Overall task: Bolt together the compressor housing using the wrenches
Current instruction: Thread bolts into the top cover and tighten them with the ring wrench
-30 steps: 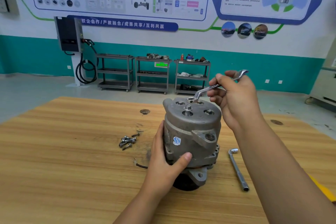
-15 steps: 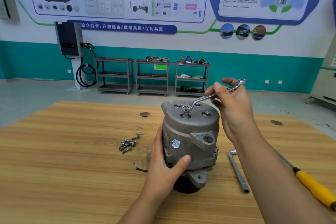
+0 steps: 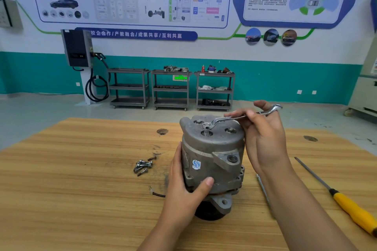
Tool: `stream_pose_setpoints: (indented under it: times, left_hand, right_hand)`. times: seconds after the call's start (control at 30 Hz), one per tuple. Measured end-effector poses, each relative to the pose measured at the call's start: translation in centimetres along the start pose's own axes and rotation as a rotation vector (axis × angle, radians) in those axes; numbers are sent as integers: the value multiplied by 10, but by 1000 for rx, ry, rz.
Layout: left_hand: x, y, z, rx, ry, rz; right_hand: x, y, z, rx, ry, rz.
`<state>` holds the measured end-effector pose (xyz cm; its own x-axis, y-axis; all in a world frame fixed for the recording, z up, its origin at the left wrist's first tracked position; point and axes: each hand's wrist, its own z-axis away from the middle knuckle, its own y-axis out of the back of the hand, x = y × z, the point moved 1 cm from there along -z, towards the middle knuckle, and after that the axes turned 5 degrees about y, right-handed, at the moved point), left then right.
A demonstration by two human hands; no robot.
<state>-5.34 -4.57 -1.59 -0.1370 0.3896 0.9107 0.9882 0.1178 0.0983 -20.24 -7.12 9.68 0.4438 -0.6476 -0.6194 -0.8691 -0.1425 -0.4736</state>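
- One head view is showing the whole scene: the compressor housing [image 3: 212, 161] is standing upright on its dark pulley end on the wooden table [image 3: 81, 189], roughly midway between the far and near edges.
- The left hand [image 3: 183, 189] is gripping the housing's wall at its eight o'clock, with the thumb pressing across the front and the fingers hidden behind.
- The right hand [image 3: 263, 138] is pinching the shank of a wrench [image 3: 230, 118] at the housing's two o'clock. The ring end is sitting over a bolt [image 3: 206, 128] that is standing proud of the top face, with thread showing under its head. The wrench's other end is sticking out past the fingers toward three o'clock.
- Several loose bolts [image 3: 143, 166] are lying clustered at the housing's nine o'clock, apart from the left hand.
- A short brown wire [image 3: 157, 192] is lying at seven o'clock, running in toward the left hand.
- A second wrench [image 3: 263, 187], a slim steel bar, is lying at four o'clock, mostly hidden by the right forearm.
- A yellow-handled screwdriver [image 3: 355, 210] is lying farther out at four o'clock, near the frame's right border, its shaft pointing toward eleven o'clock.
- Bare tabletop is spreading widely from seven to ten o'clock of the housing.
- The table's far edge is running behind the housing at twelve o'clock, with two round holes [image 3: 162, 131] near it.
- Beyond that edge, open floor is stretching to three shelf carts [image 3: 171, 87] against the wall.
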Motion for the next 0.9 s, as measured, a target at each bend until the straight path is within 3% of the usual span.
stream_pose_setpoints:
  times: [0.1, 0.33, 0.77, 0.9]
  left_hand:
    - [3, 0, 0, -2, 3, -3]
    - [7, 1, 4, 30, 7, -98]
    - [17, -28, 40, 261, -58, -375]
    - [22, -20, 38, 367, -100, -335]
  right_hand:
    - [0, 3, 13, 26, 50, -36]
    - [-2, -1, 50, 28, 305, 167]
    - [-11, 1, 74, 41, 621, 477]
    - [-13, 2, 75, -8, 677, 622]
